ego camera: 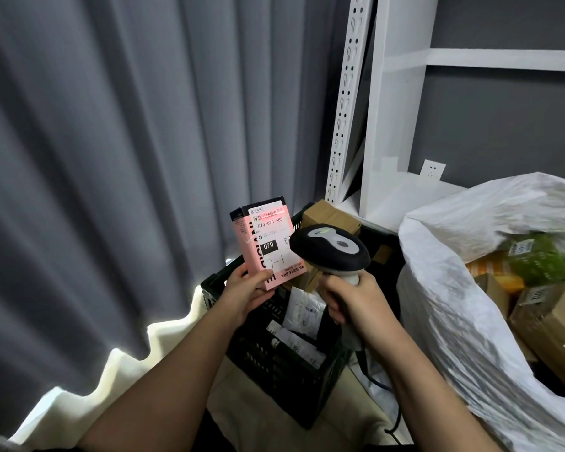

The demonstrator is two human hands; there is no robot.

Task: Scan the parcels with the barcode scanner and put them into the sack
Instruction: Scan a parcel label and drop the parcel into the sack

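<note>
The big white woven plastic sack fills the right side of the room, its mouth gaping wide and already holding brown cardboard boxes and a green packet. Everything else is best placed from it. Just left of the sack stands a black slotted plastic crate on the floor, with white mailer bags and small cartons inside. Behind the crate, and left of the sack's far rim, rises a white metal shelving frame; a grey pleated curtain closes off the far left.

Above the crate, well left of the sack's mouth, the left hand pinches the lower corner of a pink rectangular cardboard parcel, held upright with its long axis nearly vertical and its white shipping label facing the person. A red scan line lies across the barcode at the label's top edge.

Between that parcel and the sack, the right hand has its grip clenched around the handle of a grey-and-black pistol-shaped barcode scanner, nose pointing left at the label.

As I judge it, the parcel must travel rightward to reach the sack, and the scanner hand sits squarely in that path. The sack's near rim stands high, so the parcel would need lifting over it; room above looks open.
</note>
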